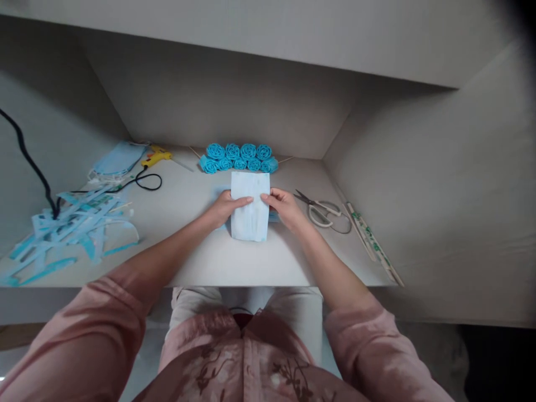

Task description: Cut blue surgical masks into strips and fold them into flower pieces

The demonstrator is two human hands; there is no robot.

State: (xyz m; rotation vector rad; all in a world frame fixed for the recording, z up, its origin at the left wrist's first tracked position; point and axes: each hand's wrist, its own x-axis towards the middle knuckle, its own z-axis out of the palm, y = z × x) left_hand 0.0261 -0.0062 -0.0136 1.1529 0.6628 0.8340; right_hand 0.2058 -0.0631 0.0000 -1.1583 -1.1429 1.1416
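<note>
A pale blue rectangular piece of mask fabric (250,205) lies upright on the white desk (196,262), its long side pointing away from me. My left hand (226,205) pinches its left edge with thumb on top. My right hand (283,205) pinches its right edge the same way. Just beyond the fabric sit several turquoise rolled fabric roses (239,157) in two rows against the back wall.
Scissors with white handles (321,211) lie right of my right hand, with wrapped chopsticks (372,243) further right. A yellow glue gun (156,157) with a black cord, a blue face mask (119,158) and a heap of cut blue strips (71,226) occupy the left side.
</note>
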